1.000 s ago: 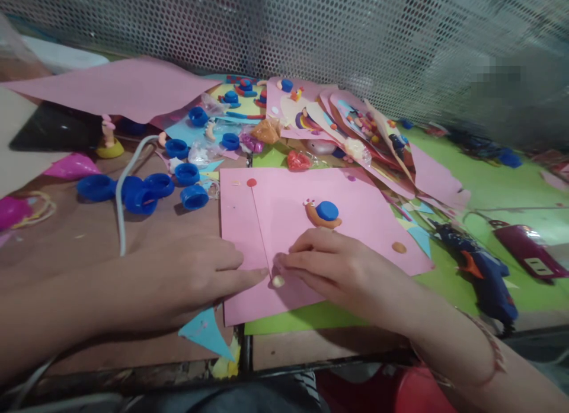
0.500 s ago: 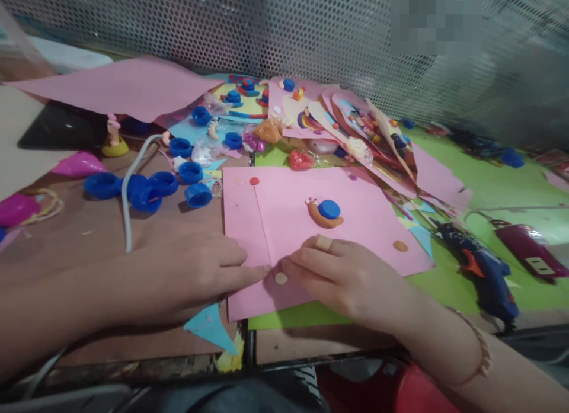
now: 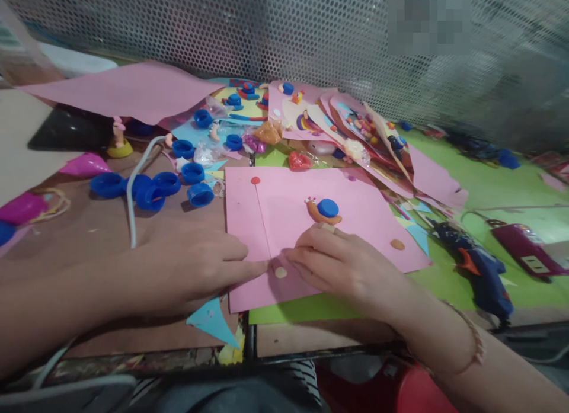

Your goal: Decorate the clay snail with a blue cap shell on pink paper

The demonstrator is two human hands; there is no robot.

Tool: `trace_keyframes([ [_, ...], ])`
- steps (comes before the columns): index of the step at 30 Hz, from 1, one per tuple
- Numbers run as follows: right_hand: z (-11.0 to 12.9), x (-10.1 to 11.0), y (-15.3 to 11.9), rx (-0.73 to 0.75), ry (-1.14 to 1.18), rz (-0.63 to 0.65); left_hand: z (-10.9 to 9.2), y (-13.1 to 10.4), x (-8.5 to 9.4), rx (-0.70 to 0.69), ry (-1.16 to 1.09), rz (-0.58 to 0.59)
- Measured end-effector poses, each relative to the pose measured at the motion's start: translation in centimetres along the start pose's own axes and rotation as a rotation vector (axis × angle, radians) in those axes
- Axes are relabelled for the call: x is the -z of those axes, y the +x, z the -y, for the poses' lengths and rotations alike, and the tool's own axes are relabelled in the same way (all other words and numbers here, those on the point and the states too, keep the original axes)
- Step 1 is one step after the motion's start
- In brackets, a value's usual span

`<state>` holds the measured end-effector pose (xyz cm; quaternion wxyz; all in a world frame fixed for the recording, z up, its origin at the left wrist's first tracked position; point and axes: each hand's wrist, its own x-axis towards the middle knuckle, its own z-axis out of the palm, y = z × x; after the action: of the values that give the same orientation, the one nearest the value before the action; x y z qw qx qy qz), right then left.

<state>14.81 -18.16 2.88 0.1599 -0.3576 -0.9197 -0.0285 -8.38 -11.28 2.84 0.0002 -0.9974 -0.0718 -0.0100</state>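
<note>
A sheet of pink paper lies before me, bearing a clay snail with a brown body and a blue bottle cap for its shell. From a red dot near its top left, a thin reddish line runs down to my left index fingertip. My left hand presses that outstretched finger on the paper, the other fingers curled. Close by on the right, my right hand has its fingertips pinched together at the paper; what they hold, if anything, is hidden. A cream dot sits just below both fingertips.
Several blue bottle caps and a grey cable lie at left. Behind the sheet are clay lumps, like a red one, and decorated pink sheets. A glue gun and a maroon device lie at right.
My hands stay almost in place on the paper, with the right fingers shifted only slightly. The whole view has moved a little.
</note>
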Motion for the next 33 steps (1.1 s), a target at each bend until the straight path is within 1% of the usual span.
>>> trace_keyframes([
  [3,-0.4,1.1,0.1,-0.154,0.295,-0.099,0.0,-0.1,0.4,0.021,0.009,0.021],
  [4,-0.5,1.7,0.1,-0.188,0.377,-0.065,0.0,-0.2,0.6,0.020,0.011,0.023],
  [6,-0.8,3.1,-0.1,-0.184,0.554,0.079,0.1,-0.3,0.8,0.038,0.005,0.017],
  [7,-0.9,3.7,-0.2,-0.159,0.659,0.191,0.2,-0.4,0.8,0.060,-0.007,0.007],
  [8,-0.9,4.2,-0.3,-0.096,0.751,0.295,0.2,-0.5,0.7,0.090,-0.018,-0.015],
  [10,-1.0,4.8,-0.5,-0.009,0.819,0.524,0.4,-0.5,0.2,0.134,-0.039,-0.058],
  [12,-1.1,4.9,-0.5,0.057,0.805,0.720,0.5,-0.6,-0.4,0.144,-0.046,-0.094],
  [13,-1.1,4.9,-0.4,0.076,0.792,0.786,0.4,-0.6,-0.5,0.155,-0.046,-0.119],
  [14,-1.2,4.9,-0.3,0.090,0.788,0.823,0.4,-0.5,-0.5,0.167,-0.050,-0.136],
  [16,-1.1,4.8,0.0,0.099,0.807,0.854,0.1,-0.4,-0.2,0.192,-0.067,-0.158],
  [18,-1.0,4.7,0.1,0.080,0.857,0.841,-0.2,-0.2,0.4,0.173,-0.073,-0.149],
  [19,-0.9,4.6,0.2,0.055,0.878,0.793,-0.3,-0.2,0.6,0.155,-0.063,-0.140],
  [20,-0.8,4.5,0.2,0.019,0.879,0.709,-0.4,-0.1,0.8,0.145,-0.044,-0.143],
  [22,-0.6,3.9,0.2,-0.065,0.802,0.464,-0.4,0.0,0.8,0.130,-0.007,-0.159],
  [23,-0.6,3.5,0.1,-0.098,0.715,0.339,-0.4,0.1,0.7,0.131,0.003,-0.156],
  [24,-0.5,3.0,0.1,-0.114,0.608,0.245,-0.4,0.1,0.6,0.128,0.007,-0.150],
  [25,-0.5,2.5,0.1,-0.125,0.493,0.190,-0.3,0.1,0.5,0.131,0.010,-0.143],
  [26,-0.5,2.1,0.1,-0.120,0.387,0.165,-0.3,0.1,0.3,0.134,0.012,-0.137],
  [28,-0.4,1.4,0.1,-0.092,0.244,0.179,-0.2,0.0,0.2,0.139,0.012,-0.115],
  [30,-0.3,0.9,0.1,-0.040,0.171,0.215,-0.2,0.0,0.2,0.135,0.014,-0.092],
  [32,-0.2,0.7,0.2,0.000,0.126,0.226,-0.1,0.1,0.3,0.131,0.009,-0.073],
  [33,-0.1,0.6,0.2,0.007,0.111,0.224,-0.1,0.1,0.3,0.131,0.011,-0.105],
])
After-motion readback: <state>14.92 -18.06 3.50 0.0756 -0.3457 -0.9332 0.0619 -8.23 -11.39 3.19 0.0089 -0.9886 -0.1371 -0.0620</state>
